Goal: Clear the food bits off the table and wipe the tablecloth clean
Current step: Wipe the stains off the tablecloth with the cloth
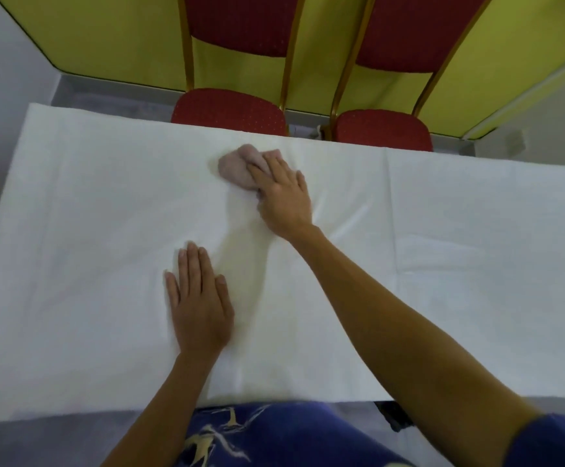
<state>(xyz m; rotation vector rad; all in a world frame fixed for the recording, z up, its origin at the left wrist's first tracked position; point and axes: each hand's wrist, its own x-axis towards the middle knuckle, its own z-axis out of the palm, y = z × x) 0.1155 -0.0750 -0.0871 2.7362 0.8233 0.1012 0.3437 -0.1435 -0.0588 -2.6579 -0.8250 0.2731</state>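
Two hands are on the tablecloth (459, 230), so I'm reading this as the wiping step rather than the crumb pickup (I'm not spotting any food bits on the white fabric, though tiny ones would be hard to make out). The right hand (283, 197) is reaching toward the far edge of the surface and pressing down on a bunched pinkish rag (232, 166), with its fingers lying fairly flat over it rather than clenching it. The left hand (200, 308) is lying released and flat on the cloth nearer the body, holding nothing; I'm guessing it's pinning the fabric down. Creases are fanning out around the right wrist, so the cloth is looking draggy. The next move is probably calling for steady pressure and a sweep across the rest of the fabric, with the left hand keeping things taut so nothing is bunching up.
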